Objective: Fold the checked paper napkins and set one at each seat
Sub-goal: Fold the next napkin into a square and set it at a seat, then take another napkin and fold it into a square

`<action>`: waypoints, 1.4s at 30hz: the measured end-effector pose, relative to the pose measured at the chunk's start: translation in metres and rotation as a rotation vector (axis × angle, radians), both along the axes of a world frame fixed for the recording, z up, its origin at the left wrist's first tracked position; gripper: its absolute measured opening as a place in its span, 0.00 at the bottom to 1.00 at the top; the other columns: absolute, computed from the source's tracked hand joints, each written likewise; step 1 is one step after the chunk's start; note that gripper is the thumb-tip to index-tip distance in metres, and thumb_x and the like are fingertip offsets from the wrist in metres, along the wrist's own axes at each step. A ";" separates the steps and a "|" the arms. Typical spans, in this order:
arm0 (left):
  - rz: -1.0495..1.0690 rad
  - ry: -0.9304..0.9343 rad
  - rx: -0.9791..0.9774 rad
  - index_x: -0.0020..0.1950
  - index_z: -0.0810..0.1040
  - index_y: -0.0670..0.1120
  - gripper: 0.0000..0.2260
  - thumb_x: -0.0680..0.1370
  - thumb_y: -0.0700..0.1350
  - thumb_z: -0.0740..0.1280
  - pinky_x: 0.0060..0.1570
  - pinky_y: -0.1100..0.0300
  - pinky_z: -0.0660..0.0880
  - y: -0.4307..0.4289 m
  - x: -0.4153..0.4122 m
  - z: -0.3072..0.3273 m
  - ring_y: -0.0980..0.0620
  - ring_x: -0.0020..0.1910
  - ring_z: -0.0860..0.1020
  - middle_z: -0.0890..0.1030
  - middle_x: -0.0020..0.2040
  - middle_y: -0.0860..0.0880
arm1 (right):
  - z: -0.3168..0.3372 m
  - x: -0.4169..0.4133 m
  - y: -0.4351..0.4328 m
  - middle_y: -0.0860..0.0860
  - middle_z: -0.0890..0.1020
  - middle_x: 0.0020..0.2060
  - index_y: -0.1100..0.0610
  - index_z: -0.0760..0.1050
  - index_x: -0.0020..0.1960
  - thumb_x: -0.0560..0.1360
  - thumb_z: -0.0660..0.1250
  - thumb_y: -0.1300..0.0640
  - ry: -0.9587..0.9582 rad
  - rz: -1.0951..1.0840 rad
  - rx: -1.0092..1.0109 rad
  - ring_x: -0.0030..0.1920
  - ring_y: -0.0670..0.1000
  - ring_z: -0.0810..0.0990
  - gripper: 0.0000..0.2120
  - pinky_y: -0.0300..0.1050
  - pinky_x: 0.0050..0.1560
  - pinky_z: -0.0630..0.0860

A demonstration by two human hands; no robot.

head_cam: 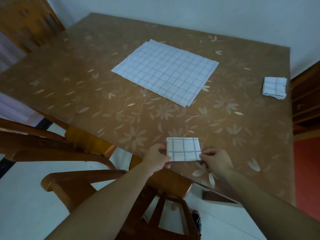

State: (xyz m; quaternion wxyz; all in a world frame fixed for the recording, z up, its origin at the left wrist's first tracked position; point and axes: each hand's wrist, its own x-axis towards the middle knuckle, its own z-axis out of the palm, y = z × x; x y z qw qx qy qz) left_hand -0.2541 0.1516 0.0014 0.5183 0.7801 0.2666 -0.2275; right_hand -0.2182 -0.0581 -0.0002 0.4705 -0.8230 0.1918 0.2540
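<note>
A small folded napkin [183, 149] lies flat at the near edge of the worktop [86, 94], in front of a wooden chair [97, 177]. The left hand [156, 159] pinches its near left corner with curled fingers, and the right hand [216, 161] pinches its near right corner the same way. In the middle of the worktop lies a stack of unfolded napkins [164, 71]. At the right edge, beside another chair [306, 101], sits a second folded napkin [274, 87].
</note>
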 end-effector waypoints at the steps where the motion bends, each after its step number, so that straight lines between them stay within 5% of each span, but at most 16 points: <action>1: -0.008 -0.007 0.007 0.58 0.74 0.48 0.13 0.75 0.39 0.70 0.29 0.66 0.72 -0.001 -0.001 0.000 0.53 0.38 0.83 0.84 0.46 0.48 | 0.000 0.001 -0.001 0.54 0.84 0.33 0.56 0.82 0.44 0.75 0.70 0.62 -0.005 -0.002 0.000 0.30 0.49 0.79 0.03 0.41 0.30 0.72; 5: 0.003 -0.020 0.074 0.58 0.73 0.48 0.13 0.76 0.41 0.70 0.30 0.65 0.73 -0.005 -0.002 0.001 0.50 0.40 0.83 0.82 0.46 0.49 | 0.000 0.001 -0.003 0.54 0.84 0.32 0.56 0.82 0.43 0.75 0.71 0.61 -0.025 0.024 -0.017 0.31 0.50 0.80 0.03 0.44 0.34 0.76; 12: 0.004 -0.051 0.253 0.56 0.74 0.49 0.11 0.75 0.49 0.68 0.52 0.56 0.76 0.029 0.000 0.046 0.52 0.49 0.77 0.74 0.44 0.56 | 0.042 0.014 -0.010 0.51 0.82 0.28 0.57 0.83 0.38 0.75 0.68 0.59 -0.082 0.142 -0.115 0.29 0.48 0.78 0.09 0.40 0.30 0.72; 14: -0.025 -0.079 0.243 0.52 0.76 0.50 0.07 0.76 0.49 0.67 0.46 0.59 0.77 0.046 0.002 0.069 0.53 0.46 0.79 0.73 0.43 0.59 | 0.064 0.021 -0.010 0.51 0.82 0.26 0.57 0.83 0.36 0.75 0.68 0.58 -0.120 0.157 -0.136 0.27 0.50 0.77 0.11 0.41 0.30 0.72; 17: -0.092 -0.152 0.242 0.52 0.79 0.50 0.05 0.77 0.48 0.66 0.27 0.67 0.71 0.069 0.002 0.101 0.55 0.35 0.79 0.82 0.43 0.49 | 0.096 0.020 0.000 0.56 0.82 0.28 0.59 0.81 0.34 0.77 0.68 0.55 -0.157 0.210 -0.152 0.30 0.53 0.78 0.14 0.44 0.34 0.72; 19: -0.111 -0.224 0.222 0.55 0.79 0.48 0.08 0.77 0.45 0.66 0.26 0.69 0.69 0.083 0.002 0.115 0.61 0.29 0.75 0.79 0.38 0.52 | 0.114 0.007 0.014 0.55 0.83 0.30 0.60 0.81 0.36 0.77 0.67 0.54 -0.194 0.239 -0.169 0.31 0.52 0.79 0.14 0.43 0.34 0.72; 22: -0.196 -0.319 0.225 0.65 0.75 0.48 0.15 0.78 0.44 0.67 0.41 0.67 0.73 0.102 -0.002 0.126 0.58 0.46 0.77 0.79 0.52 0.53 | 0.134 -0.023 0.042 0.53 0.84 0.35 0.59 0.80 0.42 0.78 0.67 0.53 -0.226 0.253 -0.222 0.33 0.49 0.81 0.11 0.39 0.34 0.74; 24: -0.273 -0.391 0.257 0.70 0.72 0.50 0.19 0.78 0.45 0.66 0.43 0.69 0.72 0.112 -0.009 0.133 0.54 0.52 0.76 0.77 0.62 0.50 | 0.142 -0.043 0.062 0.54 0.84 0.39 0.59 0.80 0.44 0.77 0.67 0.52 -0.259 0.274 -0.264 0.36 0.48 0.82 0.11 0.42 0.38 0.77; 28: -0.352 -0.494 0.231 0.70 0.71 0.49 0.19 0.79 0.43 0.66 0.31 0.76 0.71 0.131 -0.026 0.149 0.60 0.41 0.77 0.77 0.58 0.54 | 0.164 -0.086 0.092 0.53 0.81 0.42 0.57 0.78 0.48 0.76 0.67 0.51 -0.344 0.305 -0.344 0.43 0.52 0.80 0.09 0.48 0.47 0.77; 32: -0.434 -0.562 0.346 0.71 0.70 0.52 0.21 0.78 0.47 0.67 0.51 0.63 0.74 0.153 -0.046 0.174 0.51 0.63 0.76 0.72 0.71 0.51 | 0.189 -0.119 0.116 0.50 0.82 0.47 0.56 0.78 0.53 0.76 0.67 0.53 -0.427 0.294 -0.324 0.50 0.51 0.80 0.09 0.45 0.50 0.75; 34: -0.443 -0.573 0.369 0.71 0.71 0.52 0.21 0.78 0.47 0.67 0.51 0.64 0.73 0.161 -0.061 0.184 0.51 0.64 0.74 0.73 0.70 0.51 | 0.196 -0.133 0.126 0.48 0.81 0.48 0.55 0.78 0.54 0.76 0.67 0.52 -0.457 0.272 -0.295 0.50 0.49 0.80 0.09 0.42 0.47 0.74; 37: -0.454 -0.599 0.429 0.70 0.72 0.50 0.21 0.77 0.47 0.67 0.62 0.60 0.69 0.175 -0.090 0.192 0.50 0.68 0.72 0.73 0.70 0.50 | 0.197 -0.155 0.141 0.48 0.81 0.50 0.54 0.77 0.55 0.76 0.67 0.51 -0.487 0.257 -0.266 0.49 0.48 0.79 0.10 0.40 0.46 0.70; 42: -0.526 -0.557 0.482 0.72 0.70 0.50 0.23 0.78 0.49 0.67 0.56 0.61 0.71 0.203 -0.112 0.195 0.46 0.68 0.72 0.69 0.73 0.48 | 0.180 -0.188 0.168 0.48 0.81 0.50 0.53 0.77 0.55 0.76 0.68 0.50 -0.453 0.193 -0.242 0.48 0.51 0.81 0.11 0.40 0.42 0.74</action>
